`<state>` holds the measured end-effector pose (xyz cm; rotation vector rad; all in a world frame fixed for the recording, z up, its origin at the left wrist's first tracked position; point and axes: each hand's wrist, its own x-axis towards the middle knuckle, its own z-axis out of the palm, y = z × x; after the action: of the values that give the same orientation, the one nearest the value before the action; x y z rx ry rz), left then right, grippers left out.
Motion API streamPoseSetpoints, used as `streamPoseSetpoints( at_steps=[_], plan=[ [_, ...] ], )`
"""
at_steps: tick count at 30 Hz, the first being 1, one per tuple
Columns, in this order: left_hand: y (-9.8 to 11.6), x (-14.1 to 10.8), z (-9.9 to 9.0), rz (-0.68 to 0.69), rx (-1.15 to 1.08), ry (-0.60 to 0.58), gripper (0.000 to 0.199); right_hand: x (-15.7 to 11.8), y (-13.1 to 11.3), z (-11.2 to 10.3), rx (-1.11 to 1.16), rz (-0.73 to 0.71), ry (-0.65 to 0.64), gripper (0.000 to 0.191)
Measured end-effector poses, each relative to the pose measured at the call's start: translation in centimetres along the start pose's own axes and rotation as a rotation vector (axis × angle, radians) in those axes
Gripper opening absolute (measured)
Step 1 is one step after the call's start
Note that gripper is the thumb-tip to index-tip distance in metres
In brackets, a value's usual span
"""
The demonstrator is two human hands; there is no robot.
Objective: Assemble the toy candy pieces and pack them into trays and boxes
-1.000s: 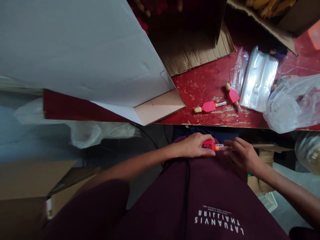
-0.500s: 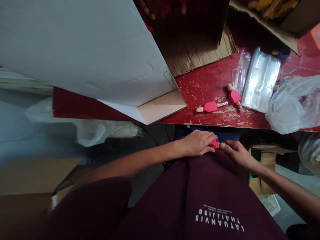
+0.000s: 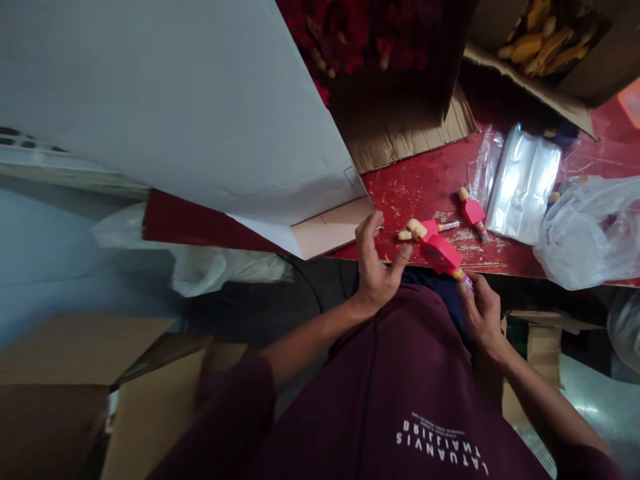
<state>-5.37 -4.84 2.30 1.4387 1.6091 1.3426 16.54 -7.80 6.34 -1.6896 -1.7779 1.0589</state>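
My right hand pinches the colourful, clear-wrapped end of a pink candy toy. The toy points up and left, its beige knobbed tip over the table's front edge. My left hand is open, fingers spread and pointing up, just left of that tip and apart from it. Partly hidden behind the held toy, a second pink candy toy lies on the red table. A third pink candy toy rests to its right, beside a stack of clear plastic bags.
A large white cardboard box covers the table's left part. Behind are a dark box of red items and a carton of yellow toys. A crumpled clear bag lies at the right. An open carton stands lower left.
The pink candy toy has come up from my lap toward the table edge in my right hand. My left hand has let go of it, opened and moved up and left.
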Motion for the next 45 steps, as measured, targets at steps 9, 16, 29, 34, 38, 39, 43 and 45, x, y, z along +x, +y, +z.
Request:
streamPoseSetpoints(
  at_steps=[9,16,29,34,38,39,43,45],
  plan=[
    [-1.4,-0.6,0.0,-0.353,-0.222,-0.295,0.044,4.4,0.0,4.6,-0.017,-0.228,-0.072,0.049],
    [-4.3,-0.3,-3.3,0.074,0.132,-0.305,0.053,8.8,-3.1,4.7,-0.073,-0.453,-0.123,0.024],
    [-11.8,1.0,3.4,0.208,0.827,-0.213,0.059,14.6,-6.1,11.0,-0.038,-0.623,-0.059,0.028],
    [-11.7,2.0,5.5,0.227,0.842,-0.152,0.061,18.5,-6.2,12.7,-0.193,-0.772,-0.117,0.029],
    [-12.1,2.0,5.3,0.231,0.815,-0.165,0.053,18.9,-6.6,12.0,-0.297,-0.878,-0.241,0.035],
    [-12.2,1.9,5.3,0.23,0.812,-0.172,0.052,18.8,-6.7,11.8,-0.31,-0.903,-0.271,0.036],
    [-12.5,1.6,5.5,0.227,0.827,-0.196,0.049,19.1,-7.5,11.7,-0.333,-0.974,-0.393,0.035],
    [-12.6,1.5,5.5,0.244,0.838,-0.189,0.049,20.0,-7.9,12.3,-0.352,-0.933,-0.409,0.03]
  ],
)
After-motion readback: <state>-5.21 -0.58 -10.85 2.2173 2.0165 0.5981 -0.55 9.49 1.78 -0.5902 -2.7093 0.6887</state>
